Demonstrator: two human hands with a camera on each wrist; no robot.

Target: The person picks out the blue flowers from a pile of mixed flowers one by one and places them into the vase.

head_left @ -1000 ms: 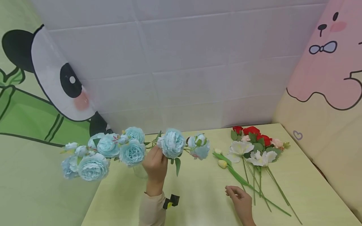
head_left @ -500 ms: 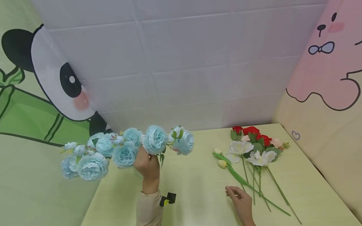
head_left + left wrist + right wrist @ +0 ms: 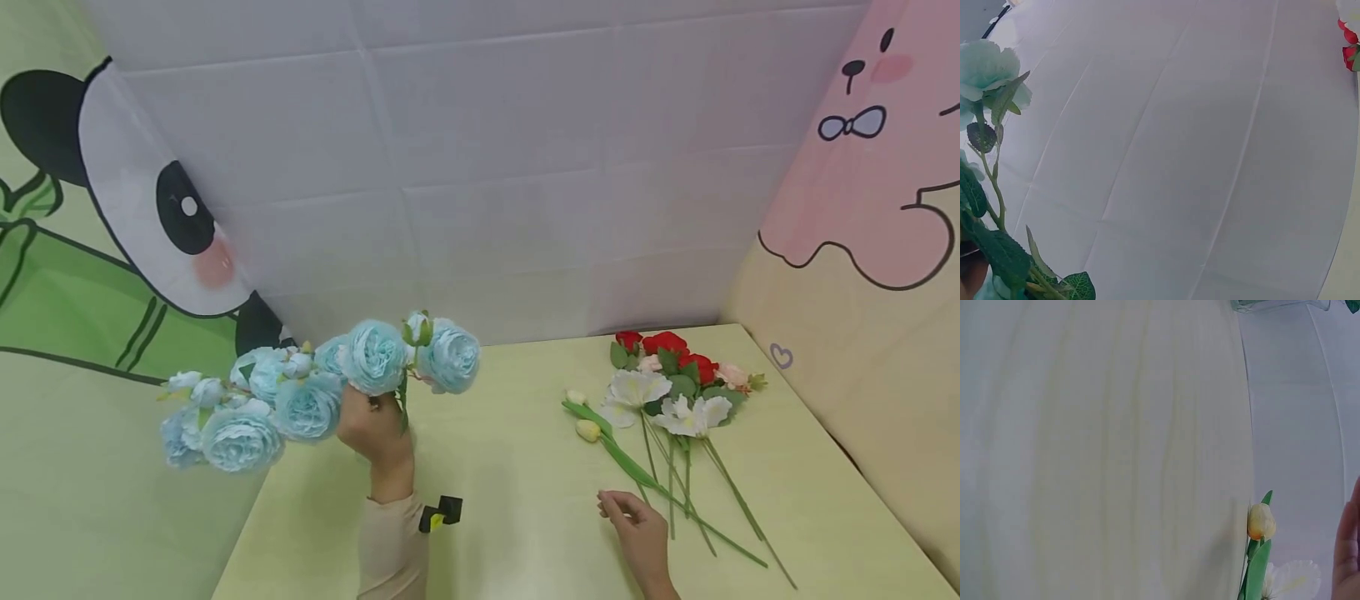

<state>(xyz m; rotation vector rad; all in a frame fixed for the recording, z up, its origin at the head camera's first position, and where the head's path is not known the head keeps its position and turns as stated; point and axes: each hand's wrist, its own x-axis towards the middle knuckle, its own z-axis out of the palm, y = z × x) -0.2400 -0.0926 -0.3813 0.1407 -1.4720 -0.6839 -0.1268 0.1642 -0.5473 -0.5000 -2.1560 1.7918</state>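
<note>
My left hand (image 3: 377, 429) is raised at the left side of the table and grips a stem of artificial light-blue peonies (image 3: 375, 358), its fingers partly hidden by the blooms. In the left wrist view a peony head (image 3: 988, 72) and dark green leaves (image 3: 1000, 256) stand close to that hand. More blue peonies (image 3: 243, 437) spread out to its left, overlapping the held stem. My right hand (image 3: 636, 533) stays low at the front, fingers loosely bent and holding nothing. Nearest to it are the stems of a yellow tulip (image 3: 588, 431).
White flowers (image 3: 696, 415), red roses (image 3: 701, 367) and pale pink blooms (image 3: 733, 377) lie at the right of the table (image 3: 517, 467), stems toward the front. The base of a clear glass vessel (image 3: 1282, 305) shows at the top of the right wrist view. A pale cloth backdrop (image 3: 495, 208) hangs behind.
My left hand has moved left with the peony stem, bringing its blooms over the other blue peonies. The right hand and the flowers lying on the table have stayed put.
</note>
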